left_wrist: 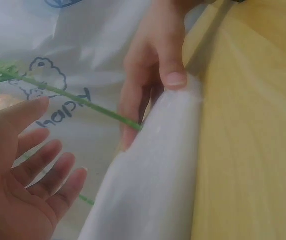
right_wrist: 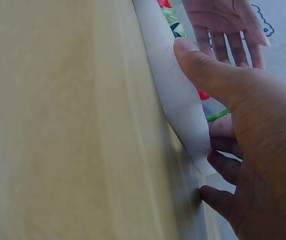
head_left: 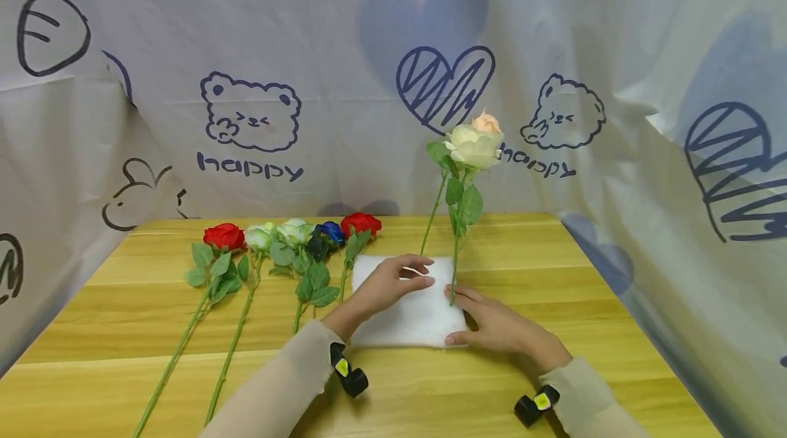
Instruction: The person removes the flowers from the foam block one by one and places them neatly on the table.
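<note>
A white foam block lies on the table, and two stems rise from it. Toward its right end stands a cream rose; its stem enters the foam beside the right hand. Partly hidden behind that bloom is a peach rose, whose stem comes up at the block's back. My right hand grips the block's right end, thumb at the front corner and fingers along the far side. Above the block my left hand hovers with relaxed, spread fingers, holding nothing.
Left of the block lie a red rose, pale green-white roses, a blue rose and another red rose, their long stems pointing toward the front. A printed curtain hangs behind the wooden table.
</note>
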`<state>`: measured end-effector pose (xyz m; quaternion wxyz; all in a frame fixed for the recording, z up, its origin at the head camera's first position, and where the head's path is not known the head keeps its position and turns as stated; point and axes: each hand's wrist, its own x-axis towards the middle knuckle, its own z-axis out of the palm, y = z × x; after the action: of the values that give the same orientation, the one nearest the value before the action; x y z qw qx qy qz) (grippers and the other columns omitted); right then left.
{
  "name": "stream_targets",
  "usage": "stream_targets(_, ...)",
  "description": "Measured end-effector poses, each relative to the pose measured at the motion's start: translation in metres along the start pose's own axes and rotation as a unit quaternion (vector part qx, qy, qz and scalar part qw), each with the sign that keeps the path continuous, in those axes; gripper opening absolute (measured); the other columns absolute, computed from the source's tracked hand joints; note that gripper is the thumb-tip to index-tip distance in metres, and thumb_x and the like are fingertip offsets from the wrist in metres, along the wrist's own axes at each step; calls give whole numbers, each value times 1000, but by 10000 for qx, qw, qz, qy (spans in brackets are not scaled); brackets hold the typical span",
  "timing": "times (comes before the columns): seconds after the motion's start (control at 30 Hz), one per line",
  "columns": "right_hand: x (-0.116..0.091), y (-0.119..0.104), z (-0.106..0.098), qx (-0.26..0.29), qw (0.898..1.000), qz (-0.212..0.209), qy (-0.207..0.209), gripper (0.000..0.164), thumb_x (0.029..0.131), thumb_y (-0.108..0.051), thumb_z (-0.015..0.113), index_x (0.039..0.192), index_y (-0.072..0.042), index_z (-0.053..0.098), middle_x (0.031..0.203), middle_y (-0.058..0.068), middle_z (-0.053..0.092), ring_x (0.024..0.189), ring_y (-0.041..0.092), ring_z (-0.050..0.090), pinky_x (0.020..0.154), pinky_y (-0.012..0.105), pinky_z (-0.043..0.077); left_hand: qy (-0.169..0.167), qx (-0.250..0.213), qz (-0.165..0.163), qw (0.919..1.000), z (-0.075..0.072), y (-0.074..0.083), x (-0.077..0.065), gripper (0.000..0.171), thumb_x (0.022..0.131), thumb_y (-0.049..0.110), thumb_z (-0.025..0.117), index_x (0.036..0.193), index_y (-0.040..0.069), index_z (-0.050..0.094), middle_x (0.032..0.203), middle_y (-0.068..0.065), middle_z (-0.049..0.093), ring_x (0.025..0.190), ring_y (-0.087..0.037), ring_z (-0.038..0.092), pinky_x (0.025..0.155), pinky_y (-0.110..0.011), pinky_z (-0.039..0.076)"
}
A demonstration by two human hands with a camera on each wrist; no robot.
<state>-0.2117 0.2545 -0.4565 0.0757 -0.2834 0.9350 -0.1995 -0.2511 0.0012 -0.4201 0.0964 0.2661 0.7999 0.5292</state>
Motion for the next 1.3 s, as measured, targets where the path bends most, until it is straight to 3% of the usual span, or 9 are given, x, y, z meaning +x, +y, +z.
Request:
stream_targets(0.17,0,-1,0,-23,10000,11,-7,96,85,-70,57,154,-10,31,157,8,28,137,33,37,108,51,36,-30,-2,-6,10000,10,-1,8,41,94,36,68,129,15,63,112,-1,66,107,-22,63,88,-36,53)
stream_targets(0.57,0,-3,-2,72,9999,78,-94,96,84,-69,59,155,-12,29,158,7,26,139,31,34,109,51,35,-230,-189,28,9996,29,-4,21,32,95,30,67,122,13,68,106,1,66,101,-19,64,86,-37,52)
stream_targets(1.0,0,-4,-3,34,9999,58,-75,96,84,-69,60,154,-11,31,159,6,24,140,28,33,110,48,35,-35,-133,192,9997,37,-4,25,30,97,26,65,118,6,70,105,6,69,94,-10,63,84,-31,52)
stream_targets(1.3,-1,-5,-3,78,9998,81,-136,96,84,-69,59,154,-10,30,160,6,22,140,29,32,109,49,36,82,-309,349,9989,42,-5,27,26,96,23,65,112,3,71,90,0,72,85,-18,68,76,-27,53)
